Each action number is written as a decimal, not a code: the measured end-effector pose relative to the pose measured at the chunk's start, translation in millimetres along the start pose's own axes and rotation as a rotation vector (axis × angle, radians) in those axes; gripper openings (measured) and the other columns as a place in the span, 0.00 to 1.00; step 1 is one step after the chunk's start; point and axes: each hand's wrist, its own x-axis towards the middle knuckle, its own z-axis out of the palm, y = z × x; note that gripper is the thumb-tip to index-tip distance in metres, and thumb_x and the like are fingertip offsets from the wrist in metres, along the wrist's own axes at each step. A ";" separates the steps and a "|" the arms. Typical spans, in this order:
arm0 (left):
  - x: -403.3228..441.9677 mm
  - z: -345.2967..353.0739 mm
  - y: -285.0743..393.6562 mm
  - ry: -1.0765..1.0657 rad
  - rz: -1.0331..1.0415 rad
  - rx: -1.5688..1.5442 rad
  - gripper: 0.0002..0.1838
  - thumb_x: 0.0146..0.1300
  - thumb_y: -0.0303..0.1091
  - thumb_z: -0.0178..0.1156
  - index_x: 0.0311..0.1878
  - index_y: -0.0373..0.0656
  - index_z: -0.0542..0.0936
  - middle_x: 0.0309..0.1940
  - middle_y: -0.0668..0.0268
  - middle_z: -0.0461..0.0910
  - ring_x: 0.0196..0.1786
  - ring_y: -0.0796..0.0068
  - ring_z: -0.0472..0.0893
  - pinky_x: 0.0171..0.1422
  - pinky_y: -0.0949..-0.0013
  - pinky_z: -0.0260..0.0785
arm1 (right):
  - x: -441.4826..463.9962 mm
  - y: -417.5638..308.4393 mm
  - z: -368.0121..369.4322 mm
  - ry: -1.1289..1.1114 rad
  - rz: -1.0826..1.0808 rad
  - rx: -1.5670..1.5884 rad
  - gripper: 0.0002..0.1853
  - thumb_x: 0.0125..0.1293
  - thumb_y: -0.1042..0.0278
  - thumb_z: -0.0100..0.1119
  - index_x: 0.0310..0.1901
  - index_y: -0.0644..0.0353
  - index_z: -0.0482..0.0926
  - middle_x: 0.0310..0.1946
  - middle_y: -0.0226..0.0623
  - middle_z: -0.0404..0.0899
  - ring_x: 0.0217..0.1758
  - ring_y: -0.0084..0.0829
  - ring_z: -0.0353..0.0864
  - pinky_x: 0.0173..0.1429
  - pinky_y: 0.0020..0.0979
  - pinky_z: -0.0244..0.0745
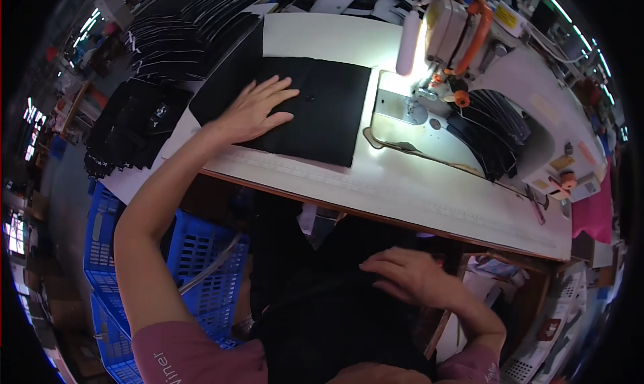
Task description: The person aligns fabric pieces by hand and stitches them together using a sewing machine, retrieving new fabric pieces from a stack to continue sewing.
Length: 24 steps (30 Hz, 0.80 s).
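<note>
My left hand [258,112] lies flat with spread fingers on a folded black fabric piece [322,109], which rests on the white sewing table [416,186]. A small dark spot shows on the fabric beside my fingertips. My right hand [409,275] hovers below the table edge, near my black-clothed lap, with its fingers loosely bent and thumb apart; I see nothing in it. To the right of the fabric stands a sewing machine [547,109], its lamp lighting the metal needle plate [396,105].
Stacked black cut pieces [178,35] rise at the back left, with a darker bundle [134,126] beside them. More black pieces [493,126] lie under the machine arm. Blue plastic crates [208,250] stand below left. Pink cloth [592,213] hangs at the right.
</note>
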 end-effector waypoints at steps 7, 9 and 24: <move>-24.9 10.5 11.2 -0.180 -0.216 -0.256 0.30 0.76 0.55 0.50 0.76 0.52 0.69 0.80 0.61 0.60 0.84 0.60 0.51 0.86 0.45 0.36 | 18.4 -0.1 -67.9 0.162 -0.023 -0.163 0.15 0.64 0.74 0.65 0.52 0.59 0.83 0.47 0.37 0.83 0.41 0.36 0.83 0.46 0.32 0.78; -26.9 8.5 16.6 -0.213 -0.219 -0.243 0.31 0.77 0.56 0.48 0.77 0.52 0.67 0.80 0.61 0.60 0.85 0.59 0.50 0.87 0.46 0.33 | 26.6 16.4 -77.2 0.245 -0.077 -0.272 0.15 0.62 0.76 0.66 0.51 0.60 0.83 0.47 0.36 0.83 0.39 0.35 0.81 0.43 0.32 0.77; 26.7 -29.8 16.6 -0.379 -0.388 0.144 0.27 0.75 0.58 0.50 0.63 0.48 0.80 0.52 0.49 0.79 0.49 0.47 0.81 0.57 0.54 0.75 | 82.5 20.3 -92.1 0.218 -0.239 -0.515 0.13 0.60 0.75 0.65 0.48 0.61 0.81 0.50 0.37 0.81 0.47 0.39 0.79 0.51 0.37 0.75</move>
